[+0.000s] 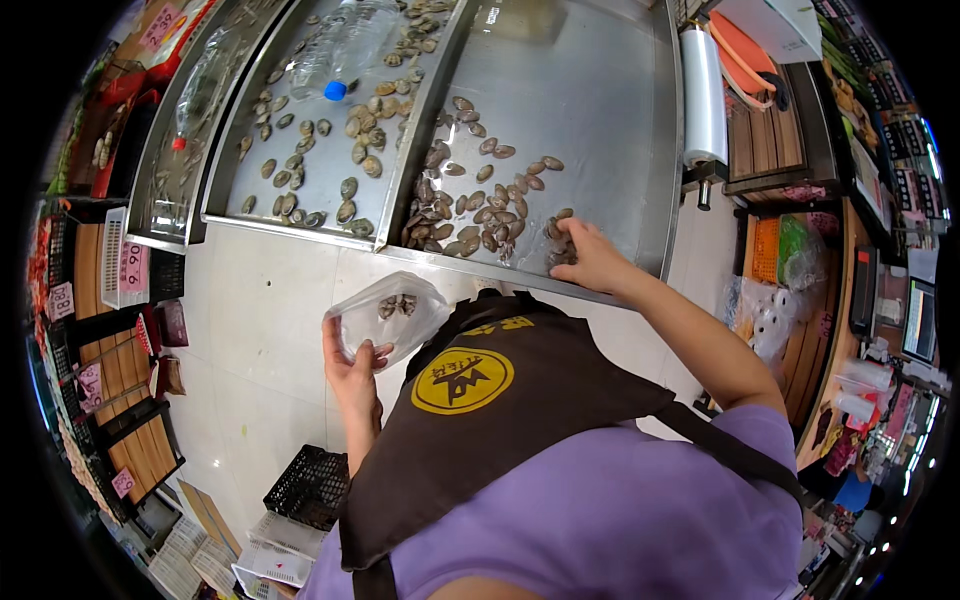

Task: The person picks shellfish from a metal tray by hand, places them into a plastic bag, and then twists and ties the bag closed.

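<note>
My left hand (356, 367) holds a clear plastic bag (420, 341) by its rim, over the floor beside my apron. Several small brown clams (397, 306) show through the film at the bag's far side. At the near edge of a shallow steel tank (600, 135), my right hand (596, 259) has its fingers and thumb around a small bunch of clams (556, 247). This bunch is partly hidden and blurred. More brown clams (495, 214) lie in the water to its left, densest by the divider.
Left of the steel divider (427, 120), another tank section holds striped clams (300, 157) and plastic bottles (345, 45). A roll of plastic bags (705, 97) hangs beside the right rim. Behind me on the left are a black crate (311, 480) and white baskets (281, 551).
</note>
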Demonstrator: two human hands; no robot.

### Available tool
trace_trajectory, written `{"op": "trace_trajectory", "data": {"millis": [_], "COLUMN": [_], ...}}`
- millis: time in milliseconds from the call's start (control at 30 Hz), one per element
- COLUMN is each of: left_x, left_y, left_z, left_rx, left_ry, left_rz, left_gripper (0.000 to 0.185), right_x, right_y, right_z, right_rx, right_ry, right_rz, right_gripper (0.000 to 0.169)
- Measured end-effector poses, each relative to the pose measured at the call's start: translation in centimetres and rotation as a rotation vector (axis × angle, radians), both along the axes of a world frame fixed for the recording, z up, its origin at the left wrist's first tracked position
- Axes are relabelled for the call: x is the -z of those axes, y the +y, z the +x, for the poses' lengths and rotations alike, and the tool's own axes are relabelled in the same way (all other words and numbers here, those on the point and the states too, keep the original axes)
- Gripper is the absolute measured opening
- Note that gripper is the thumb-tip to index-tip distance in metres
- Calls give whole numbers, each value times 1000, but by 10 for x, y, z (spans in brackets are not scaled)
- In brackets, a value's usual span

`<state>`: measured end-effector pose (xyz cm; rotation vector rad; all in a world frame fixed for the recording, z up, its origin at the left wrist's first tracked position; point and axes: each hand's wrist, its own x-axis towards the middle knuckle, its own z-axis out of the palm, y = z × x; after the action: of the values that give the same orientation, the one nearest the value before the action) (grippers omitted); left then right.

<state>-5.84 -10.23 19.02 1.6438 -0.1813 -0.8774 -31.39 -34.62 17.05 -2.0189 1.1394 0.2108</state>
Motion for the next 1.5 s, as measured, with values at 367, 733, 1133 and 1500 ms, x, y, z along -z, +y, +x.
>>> {"op": "trace_trajectory", "data": {"millis": [367, 733, 1133, 1500], "left_x": [-4, -7, -23, -27], "left_y": [14, 17, 3, -2], "left_z": [-4, -5, -12, -14], "left_rx": [-77, -154, -234, -255], "left_ry": [-11, -35, -58, -91], "left_rz": [-11, 54, 89, 45], "left_gripper": [66, 67, 67, 67], "right_x": [-2, 33, 7, 29], "right_y": [-10, -82, -41, -28], "right_z": [91, 53, 140, 166], "right_rx": [71, -457, -720, -700], "right_ry": [-445, -151, -703, -730], "right_rz": [217, -492, -660, -570], "right_gripper": [85, 129, 24, 14]}}
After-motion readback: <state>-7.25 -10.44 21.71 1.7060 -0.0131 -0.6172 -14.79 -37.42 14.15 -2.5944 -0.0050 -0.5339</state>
